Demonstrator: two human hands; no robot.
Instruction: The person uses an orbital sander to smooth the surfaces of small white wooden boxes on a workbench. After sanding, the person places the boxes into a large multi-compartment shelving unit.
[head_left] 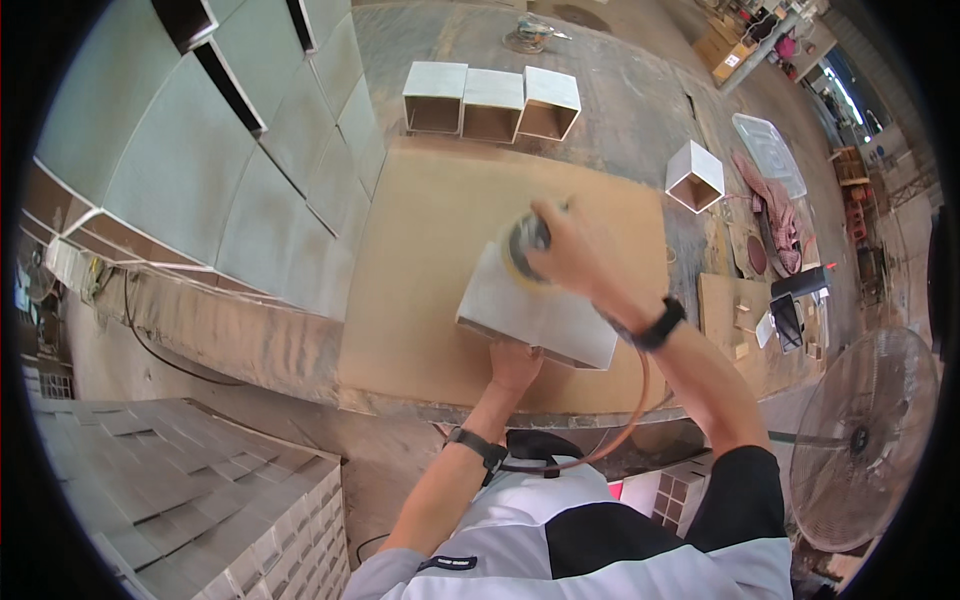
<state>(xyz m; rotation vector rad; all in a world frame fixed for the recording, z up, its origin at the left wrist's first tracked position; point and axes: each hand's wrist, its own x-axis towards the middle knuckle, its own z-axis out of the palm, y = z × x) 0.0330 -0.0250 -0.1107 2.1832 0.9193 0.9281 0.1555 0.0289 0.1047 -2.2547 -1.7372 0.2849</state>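
A white square box (540, 315) lies on a brown board (430, 260) that tops the workbench. My right hand (572, 250) is closed on a round hand sander (525, 245) and presses its disc on the box's upper left corner. An orange hose (640, 400) runs from that arm down toward my body. My left hand (515, 362) rests against the near edge of the box and steadies it. Both wrists wear dark bands.
Three open white boxes (490, 102) stand in a row at the board's far edge, and one more box (694, 176) sits to the right. Stacked white panels (220, 170) fill the left side. A pedestal fan (865, 440) stands at lower right. Cloth and clutter lie at right.
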